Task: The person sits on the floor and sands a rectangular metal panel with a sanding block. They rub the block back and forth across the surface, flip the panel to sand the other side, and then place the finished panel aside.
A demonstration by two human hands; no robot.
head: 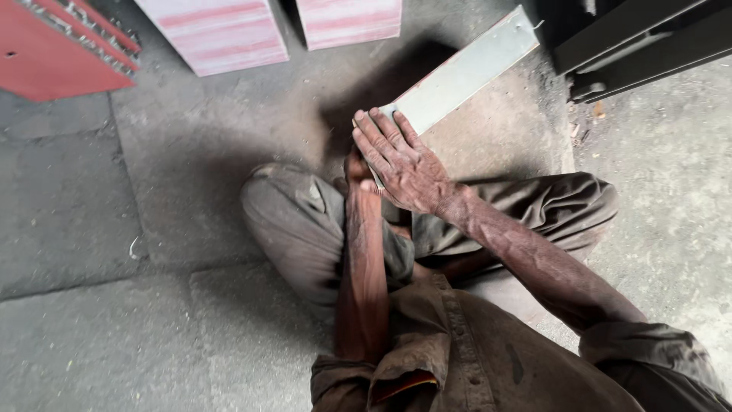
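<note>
As right hand [404, 164] presses flat, panel [457, 76] end beneath grip.

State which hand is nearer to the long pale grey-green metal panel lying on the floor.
Right. The right hand lies flat on the near end of the long pale grey-green metal panel, touching it. The left hand sits beneath the right, mostly hidden; contact unclear.

From my feed I see a dusty grey concrete floor [114, 328] with a seam running across it. Two pale blocks with pink stripes [217, 30] [349, 19] stand at the top, just apart. A red panel with a metal-edged rim [53, 49] lies in the top left corner. Dark metal framing [640, 42] fills the top right.
</note>
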